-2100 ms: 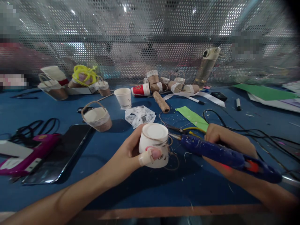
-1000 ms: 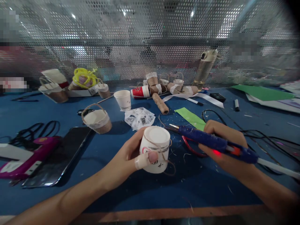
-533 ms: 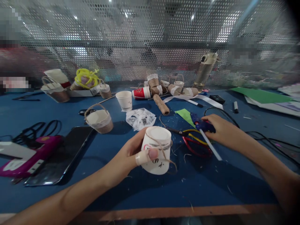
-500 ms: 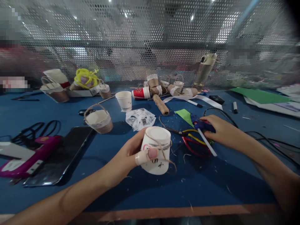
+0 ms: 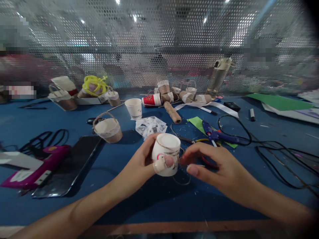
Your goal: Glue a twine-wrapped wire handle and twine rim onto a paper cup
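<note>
The white paper cup [image 5: 166,142] was over the near middle of the blue surface [image 5: 149,205], base up, in the firm grip of the left hand [image 5: 146,161] — thumb across the front wall, the other fingers mostly hidden behind. Brown twine [image 5: 183,184] ran round the cup, and a loose loop of it hung on the right. Just right of the cup was the right hand [image 5: 223,169], its grip narrow but holding nothing visible, thumb and fingers curved and parted; whether a fingertip touched the twine could not be told. To the left lay a dark phone [image 5: 69,166] and a purple device [image 5: 52,161].

Beyond the right hand, scissors [image 5: 190,140] showed in part. Farther still was the latest change: the glue gun [image 5: 221,136] had left the right hand and lay on the surface, partly over a light green strip [image 5: 195,123], and the hand had come back to the cup without it. The work with the gun seemed paused, then, with both hands given to cup and twine.

Farther off were a handled basket [image 5: 112,132] on the left, crumpled white mesh [image 5: 151,126], a twine roll [image 5: 172,113] and — farthest — a tilted bottle [image 5: 219,76] before a perforated panel [image 5: 149,33].
</note>
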Demonstrator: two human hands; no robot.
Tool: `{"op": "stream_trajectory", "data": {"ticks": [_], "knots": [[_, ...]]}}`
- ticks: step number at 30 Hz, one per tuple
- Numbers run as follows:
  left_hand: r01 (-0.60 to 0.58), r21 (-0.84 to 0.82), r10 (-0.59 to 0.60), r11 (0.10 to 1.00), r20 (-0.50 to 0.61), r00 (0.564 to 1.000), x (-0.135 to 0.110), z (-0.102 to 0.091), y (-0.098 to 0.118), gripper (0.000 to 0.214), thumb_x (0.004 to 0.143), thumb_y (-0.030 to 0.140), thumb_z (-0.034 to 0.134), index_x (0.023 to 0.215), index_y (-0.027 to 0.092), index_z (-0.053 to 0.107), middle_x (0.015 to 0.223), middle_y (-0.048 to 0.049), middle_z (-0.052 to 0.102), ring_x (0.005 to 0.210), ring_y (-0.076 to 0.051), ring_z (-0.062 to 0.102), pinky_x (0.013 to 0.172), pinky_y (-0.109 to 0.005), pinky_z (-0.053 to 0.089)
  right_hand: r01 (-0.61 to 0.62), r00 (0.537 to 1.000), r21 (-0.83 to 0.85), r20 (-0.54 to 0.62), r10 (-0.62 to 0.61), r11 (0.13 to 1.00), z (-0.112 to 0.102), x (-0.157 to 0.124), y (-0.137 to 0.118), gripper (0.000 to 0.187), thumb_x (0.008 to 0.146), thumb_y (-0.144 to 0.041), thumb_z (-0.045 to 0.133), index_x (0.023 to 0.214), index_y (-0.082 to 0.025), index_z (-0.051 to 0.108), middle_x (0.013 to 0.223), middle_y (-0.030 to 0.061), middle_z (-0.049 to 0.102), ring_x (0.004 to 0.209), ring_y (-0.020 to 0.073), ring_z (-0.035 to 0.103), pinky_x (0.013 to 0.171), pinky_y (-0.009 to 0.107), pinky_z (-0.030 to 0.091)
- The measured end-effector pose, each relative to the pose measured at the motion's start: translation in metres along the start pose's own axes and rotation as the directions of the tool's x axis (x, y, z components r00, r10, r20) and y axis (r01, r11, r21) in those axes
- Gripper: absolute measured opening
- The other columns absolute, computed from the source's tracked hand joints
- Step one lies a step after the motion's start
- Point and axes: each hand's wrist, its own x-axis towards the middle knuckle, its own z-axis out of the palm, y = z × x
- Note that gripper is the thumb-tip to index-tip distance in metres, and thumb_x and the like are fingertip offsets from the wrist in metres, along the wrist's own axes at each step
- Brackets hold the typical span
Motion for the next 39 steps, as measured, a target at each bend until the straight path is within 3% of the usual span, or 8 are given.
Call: {"op": "stream_trajectory", "data": {"ticks": [3, 8, 16, 20, 28, 33, 39], "knots": [[-0.035, 0.053, 0.035, 0.998, 0.001, 0.999, 0.001, -0.003, -0.003, 0.044, 0.083, 0.036, 0.075, 0.12, 0.025, 0.053, 0.111, -0.0024, 0.062, 0.101, -0.02, 0.058, 0.085, -0.027, 0.048, -0.025, 0.999, 0.046, -0.04, 0.026, 0.999, 0.011, 0.002, -0.004, 0.023, 0.081, -0.038, 0.077, 0.093, -0.025, 0.062, 0.086, -0.0065, 0.071, 0.076, 0.0091, 0.065, 0.066, 0.017, 0.047], [-0.05, 0.104, 0.053, 0.993, -0.026, 0.998, -0.001, -0.002, -0.006, 0.045, 0.084, 0.036, 0.074, 0.122, 0.025, 0.051, 0.112, -0.0026, 0.061, 0.103, -0.02, 0.058, 0.087, -0.027, 0.047, 0.027, 0.989, -0.069, -0.144, -0.036, 0.997, 0.013, 0.005, -0.001, 0.007, 0.087, -0.026, 0.07, 0.087, -0.024, 0.063, 0.072, -0.0071, 0.064, 0.061, 0.0074, 0.056, 0.059, 0.018, 0.044], [-0.009, 0.172, 0.013, 0.985, -0.02, 1.0, 0.001, -0.001, 0.001, 0.047, 0.085, 0.035, 0.072, 0.123, 0.023, 0.048, 0.114, -0.0047, 0.06, 0.102, -0.022, 0.058, 0.087, -0.031, 0.049, 0.088, 0.974, -0.165, -0.192, -0.12, 0.982, 0.006, 0.007, 0.007, 0.004, 0.091, -0.025, 0.064, 0.088, -0.023, 0.064, 0.074, -0.0026, 0.067, 0.064, 0.0116, 0.06, 0.061, 0.023, 0.046], [-0.028, 0.215, 0.03, 0.976, -0.005, 1.0, 0.0, 0.0, 0.002, 0.046, 0.085, 0.037, 0.071, 0.123, 0.023, 0.049, 0.115, -0.005, 0.06, 0.102, -0.023, 0.058, 0.088, -0.031, 0.049, 0.112, 0.976, -0.094, -0.178, -0.128, 0.989, 0.003, 0.006, 0.007, 0.008, 0.092, -0.026, 0.063, 0.085, -0.022, 0.062, 0.073, -0.0024, 0.065, 0.063, 0.0108, 0.058, 0.06, 0.022, 0.046], [-0.016, 0.231, 0.013, 0.973, 0.017, 1.0, -0.001, -0.001, 0.004, 0.044, 0.087, 0.039, 0.071, 0.122, 0.023, 0.05, 0.113, -0.0031, 0.059, 0.101, -0.02, 0.058, 0.087, -0.029, 0.05, 0.0, 0.994, 0.198, -0.11, 0.022, 0.98, 0.006, 0.005, 0.014, 0.014, 0.096, -0.034, 0.059, 0.09, -0.022, 0.06, 0.071, -0.0029, 0.063, 0.063, 0.0101, 0.062, 0.057, 0.019, 0.048], [0.024, 0.186, -0.03, 0.982, 0.027, 0.999, -0.001, 0.001, 0.006, 0.043, 0.085, 0.038, 0.072, 0.12, 0.022, 0.051, 0.113, -0.0033, 0.059, 0.102, -0.02, 0.058, 0.086, -0.028, 0.051, -0.008, 0.993, 0.216, -0.114, 0.034, 0.976, 0.005, 0.005, 0.014, 0.015, 0.096, -0.034, 0.059, 0.089, -0.021, 0.06, 0.071, -0.0023, 0.063, 0.063, 0.0106, 0.062, 0.058, 0.021, 0.048], [0.04, 0.152, -0.044, 0.988, 0.025, 0.999, -0.002, 0.003, 0.007, 0.041, 0.085, 0.039, 0.073, 0.115, 0.021, 0.052, 0.109, -0.004, 0.06, 0.099, -0.02, 0.059, 0.082, -0.028, 0.052, 0.029, 0.988, 0.116, -0.157, -0.01, 0.993, 0.005, 0.002, 0.014, 0.014, 0.095, -0.034, 0.059, 0.088, -0.022, 0.061, 0.072, -0.0021, 0.061, 0.061, 0.0109, 0.056, 0.052, 0.023, 0.042]]}}
